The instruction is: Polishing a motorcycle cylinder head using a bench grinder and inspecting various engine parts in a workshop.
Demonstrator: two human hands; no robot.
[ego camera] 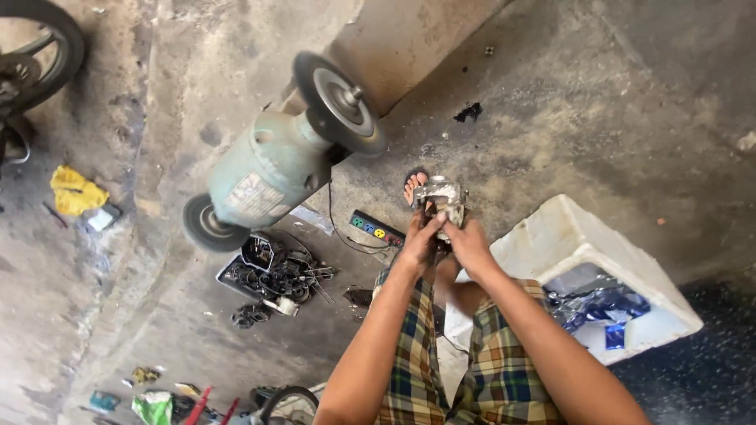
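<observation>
Beyond the hands and to their left, a green bench grinder [276, 161] with two wheels rises off the concrete floor [598, 102]; a power strip [376, 229] lies just past the left hand [420, 244], and a tray of dark metal parts [272, 275] sits further left. To the right of the right hand [470, 245] stands a white foam box [583, 260]. Both hands are closed around a small grey metal part [441, 198], held up between them above a sandalled foot [414, 186].
</observation>
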